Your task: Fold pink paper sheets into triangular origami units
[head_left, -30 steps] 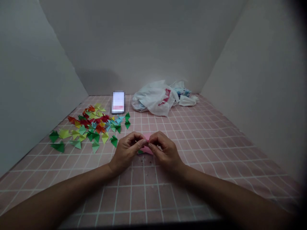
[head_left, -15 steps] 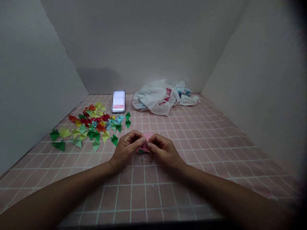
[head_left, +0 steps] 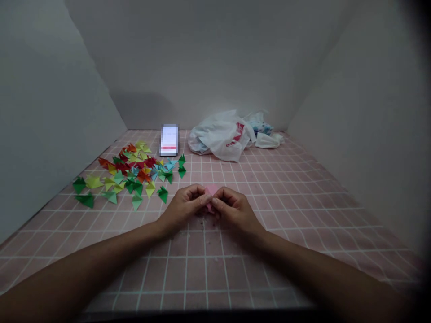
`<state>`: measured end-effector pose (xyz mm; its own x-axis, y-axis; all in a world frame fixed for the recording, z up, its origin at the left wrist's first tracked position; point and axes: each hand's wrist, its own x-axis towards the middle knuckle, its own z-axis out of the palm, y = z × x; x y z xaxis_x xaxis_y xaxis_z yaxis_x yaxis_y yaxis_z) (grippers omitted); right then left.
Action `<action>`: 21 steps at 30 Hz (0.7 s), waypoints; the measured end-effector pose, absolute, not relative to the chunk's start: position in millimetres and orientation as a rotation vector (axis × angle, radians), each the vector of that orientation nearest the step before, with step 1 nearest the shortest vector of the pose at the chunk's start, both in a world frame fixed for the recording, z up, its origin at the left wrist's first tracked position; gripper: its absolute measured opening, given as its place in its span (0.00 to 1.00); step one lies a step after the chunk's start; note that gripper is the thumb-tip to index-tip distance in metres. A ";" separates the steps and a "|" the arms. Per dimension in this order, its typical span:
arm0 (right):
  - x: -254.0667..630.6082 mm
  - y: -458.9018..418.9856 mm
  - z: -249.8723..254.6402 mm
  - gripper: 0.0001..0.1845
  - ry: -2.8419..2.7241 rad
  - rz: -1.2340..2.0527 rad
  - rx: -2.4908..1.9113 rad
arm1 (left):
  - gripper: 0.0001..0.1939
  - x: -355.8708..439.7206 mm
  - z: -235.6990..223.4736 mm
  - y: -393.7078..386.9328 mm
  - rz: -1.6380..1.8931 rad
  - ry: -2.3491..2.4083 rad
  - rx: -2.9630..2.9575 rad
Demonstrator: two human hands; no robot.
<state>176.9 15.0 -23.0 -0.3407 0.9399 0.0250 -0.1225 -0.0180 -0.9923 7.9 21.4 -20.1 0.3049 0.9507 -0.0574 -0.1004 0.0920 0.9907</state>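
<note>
pink paper (head_left: 211,190) sits pinched in nearly closed fingertips of left hand (head_left: 183,204) and right hand (head_left: 237,208). folding appears underway; next crease likely needs aligned edges.

A small, thin sheet of light pink paper (head_left: 211,189) is showing between the fingertips of the left hand (head_left: 186,204) and the right hand (head_left: 233,207), both pinching it in a close grip. Its flat upper part is extending beyond the fingers, while its lower part is looking folded and darker pink. The fingers are hiding its full outline.
</note>
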 end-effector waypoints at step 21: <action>177.4 18.9 -27.0 0.08 -1.555 1.230 -0.976 | 0.09 11.0 -27.7 20.9 1.070 0.846 0.987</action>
